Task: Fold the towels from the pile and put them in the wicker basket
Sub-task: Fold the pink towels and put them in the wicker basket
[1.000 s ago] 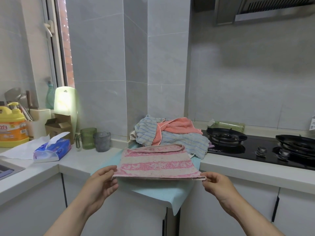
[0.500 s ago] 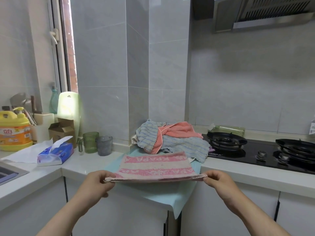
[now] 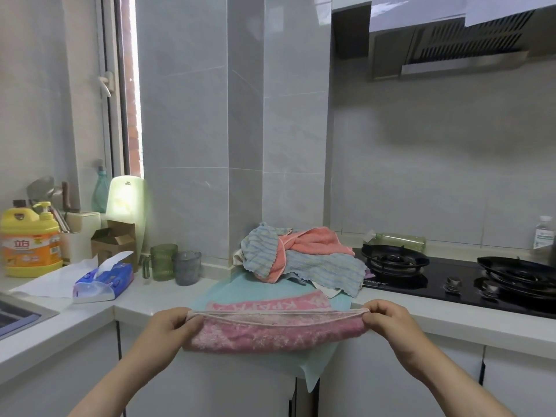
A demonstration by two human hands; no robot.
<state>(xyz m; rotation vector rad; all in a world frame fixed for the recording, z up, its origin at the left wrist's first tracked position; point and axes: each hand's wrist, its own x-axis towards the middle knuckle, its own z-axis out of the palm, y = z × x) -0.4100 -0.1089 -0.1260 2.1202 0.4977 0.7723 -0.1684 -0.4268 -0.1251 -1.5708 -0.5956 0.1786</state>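
Observation:
A pink-and-white striped towel (image 3: 275,329) is stretched between my two hands above the front edge of the counter. My left hand (image 3: 171,328) pinches its left corners and my right hand (image 3: 388,322) pinches its right corners. The near part of the towel sags below my hands, while its far strip lies on a turquoise mat (image 3: 228,291). Behind it, against the tiled pillar, sits the pile of towels (image 3: 301,260), blue-striped and salmon ones tangled together. No wicker basket is in view.
A black gas hob (image 3: 451,275) with two burners lies right of the pile. Left of it stand two cups (image 3: 174,263), a tissue pack (image 3: 103,279), a cardboard box (image 3: 112,240) and a yellow detergent bottle (image 3: 30,242). A sink edge (image 3: 18,314) shows at far left.
My hands have lifted the towel's near edge and drawn it toward me, so the towel now sags doubled between them. The view has tilted upward.

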